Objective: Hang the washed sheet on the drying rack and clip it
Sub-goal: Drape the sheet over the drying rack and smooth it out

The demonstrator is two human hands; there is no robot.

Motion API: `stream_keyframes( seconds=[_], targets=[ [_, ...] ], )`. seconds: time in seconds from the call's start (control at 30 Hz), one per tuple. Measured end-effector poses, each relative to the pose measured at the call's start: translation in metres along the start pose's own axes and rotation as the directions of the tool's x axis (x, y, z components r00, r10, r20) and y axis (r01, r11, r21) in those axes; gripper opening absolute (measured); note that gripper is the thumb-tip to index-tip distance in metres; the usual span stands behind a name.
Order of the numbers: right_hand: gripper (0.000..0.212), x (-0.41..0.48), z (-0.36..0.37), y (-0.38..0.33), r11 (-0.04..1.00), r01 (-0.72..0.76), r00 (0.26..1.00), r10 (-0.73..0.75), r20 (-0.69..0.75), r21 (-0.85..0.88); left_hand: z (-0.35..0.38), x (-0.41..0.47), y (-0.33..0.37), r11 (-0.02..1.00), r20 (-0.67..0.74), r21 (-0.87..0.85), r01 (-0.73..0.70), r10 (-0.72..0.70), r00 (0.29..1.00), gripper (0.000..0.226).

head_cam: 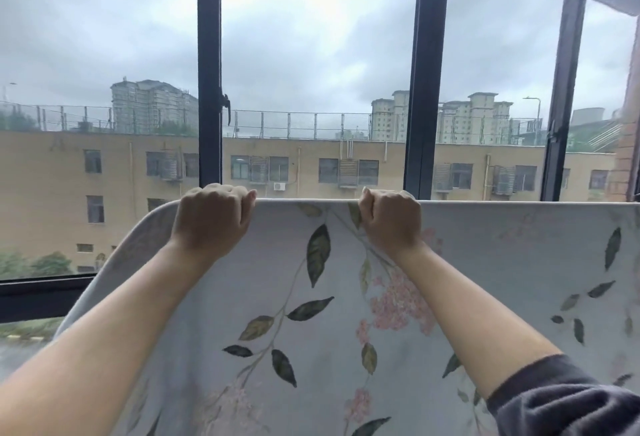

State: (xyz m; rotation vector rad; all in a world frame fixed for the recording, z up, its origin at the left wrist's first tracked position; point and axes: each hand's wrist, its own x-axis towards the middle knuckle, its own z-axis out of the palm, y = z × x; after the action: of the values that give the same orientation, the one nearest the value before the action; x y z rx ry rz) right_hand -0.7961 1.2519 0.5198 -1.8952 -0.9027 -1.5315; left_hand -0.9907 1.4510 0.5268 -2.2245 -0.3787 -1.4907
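One floral sheet [311,314] is counted, spread upward from 6 o'clock. Two hands are counted on its top edge: the left hand [211,217] toward 9 o'clock, the right hand [391,220] toward 3 o'clock. One dark sleeve [571,401] is seen at 5 o'clock. Three dark window uprights [209,64] are counted, with one window handle [227,108] on the leftmost.

The sheet [263,262], pale with green leaves and pink flowers, hangs over a straight horizontal support. The support is fully hidden under the top fold, so I cannot tell what kind it is. The fold runs level to the right border, and at the left end the cloth curves downward. The left hand [213,215] and the right hand [389,219] grip this fold, near each other.
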Motion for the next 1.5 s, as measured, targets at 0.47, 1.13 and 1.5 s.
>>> stream_keyframes(
  seconds=[0.47,1.13,1.5],
  targets=[
    [0.045,0.013,0.016,-0.175,0.988,0.076,0.962,-0.108,0.253,0.134,-0.007,-0.053,-0.11,0.711,0.378,-0.627,0.317,-0.078,0.923,0.031],
    [0.05,-0.002,0.005,-0.322,0.863,0.504,0.615,-0.365,0.699,0.007,0.022,-0.218,-0.231,0.398,0.988,-0.135,0.907,-0.01,0.151,0.052],
    [0.046,-0.005,0.006,-0.325,0.858,0.514,0.604,-0.362,0.71,0.001,0.038,-0.23,-0.222,0.163,0.706,-0.379,0.911,-0.585,0.399,0.021]
  ],
)
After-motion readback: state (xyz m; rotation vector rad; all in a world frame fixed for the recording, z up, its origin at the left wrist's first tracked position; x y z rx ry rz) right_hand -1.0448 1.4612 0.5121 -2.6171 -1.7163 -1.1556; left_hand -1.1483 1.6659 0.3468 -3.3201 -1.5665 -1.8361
